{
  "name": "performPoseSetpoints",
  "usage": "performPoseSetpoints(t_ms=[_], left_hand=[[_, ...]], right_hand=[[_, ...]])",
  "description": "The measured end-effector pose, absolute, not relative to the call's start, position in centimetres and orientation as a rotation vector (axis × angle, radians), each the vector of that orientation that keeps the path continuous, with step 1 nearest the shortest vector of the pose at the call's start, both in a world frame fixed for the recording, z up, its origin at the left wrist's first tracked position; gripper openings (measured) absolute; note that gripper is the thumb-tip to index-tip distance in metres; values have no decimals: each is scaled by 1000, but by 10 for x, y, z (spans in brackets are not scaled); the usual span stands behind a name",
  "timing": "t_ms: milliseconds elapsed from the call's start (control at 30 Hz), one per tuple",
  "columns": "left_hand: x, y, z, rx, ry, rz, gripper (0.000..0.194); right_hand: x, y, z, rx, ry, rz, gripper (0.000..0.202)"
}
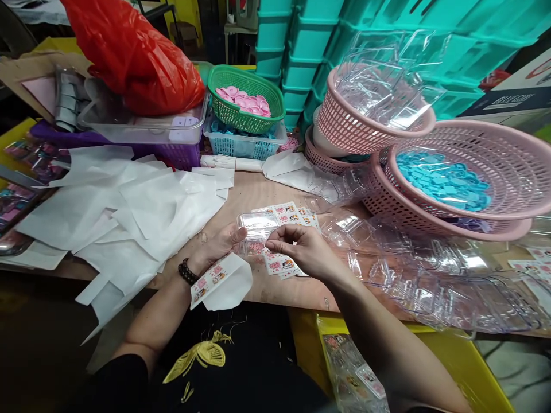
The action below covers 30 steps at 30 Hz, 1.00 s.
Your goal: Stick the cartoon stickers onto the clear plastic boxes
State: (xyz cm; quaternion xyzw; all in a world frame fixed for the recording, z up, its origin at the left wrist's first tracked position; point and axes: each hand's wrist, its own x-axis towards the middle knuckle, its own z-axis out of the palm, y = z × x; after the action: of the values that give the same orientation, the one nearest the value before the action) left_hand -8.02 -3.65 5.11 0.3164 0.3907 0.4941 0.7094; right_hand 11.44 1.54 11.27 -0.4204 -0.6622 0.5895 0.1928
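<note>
My left hand is closed on a clear plastic case, thumb on its near edge, just above the table. A strip of printed stickers with a curling white backing hangs below that palm, beside the bead bracelet; whether the fingers hold it too I cannot tell. My right hand is pinched at the case's right side, thumb and forefinger together. Anything between those fingertips is too small to make out. Under and behind the hands lie several printed sticker sheets with pink and orange cartoon figures.
Loose white backing paper covers the left side. Clear plastic cases spread across the right. Behind stand pink baskets, a green basket of pink pieces, and a red bag. A yellow crate sits below the table edge.
</note>
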Motion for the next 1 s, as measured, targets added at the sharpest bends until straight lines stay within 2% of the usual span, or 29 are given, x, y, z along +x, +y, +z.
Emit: performPoseSetpoints(t_ms=[533,667,767,833,900,933,1000], left_hand=[[-79,-37,49,703,699,1118,81],[-80,-36,46,740,738,1119,79],[-82,-36,44,765,768,1140,77],[-84,-37,44,775,786,1147,78],[-86,-39,44,794,793,1122,78],[-87,-40,43,811,786,1093,78],[-89,-41,40,862,761,1032,82]], right_hand=[[112,13,113,-1217,-1971,1532,52],[109,6,110,-1213,-2138,1257,45],[110,-3,105,-1254,-2266,883,38],[114,-5,101,-1356,-2267,665,51],[120,-2,96,-1445,-2215,672,83],[122,2,94,-1454,-2191,812,95],[124,9,87,-1338,-2093,1289,103]])
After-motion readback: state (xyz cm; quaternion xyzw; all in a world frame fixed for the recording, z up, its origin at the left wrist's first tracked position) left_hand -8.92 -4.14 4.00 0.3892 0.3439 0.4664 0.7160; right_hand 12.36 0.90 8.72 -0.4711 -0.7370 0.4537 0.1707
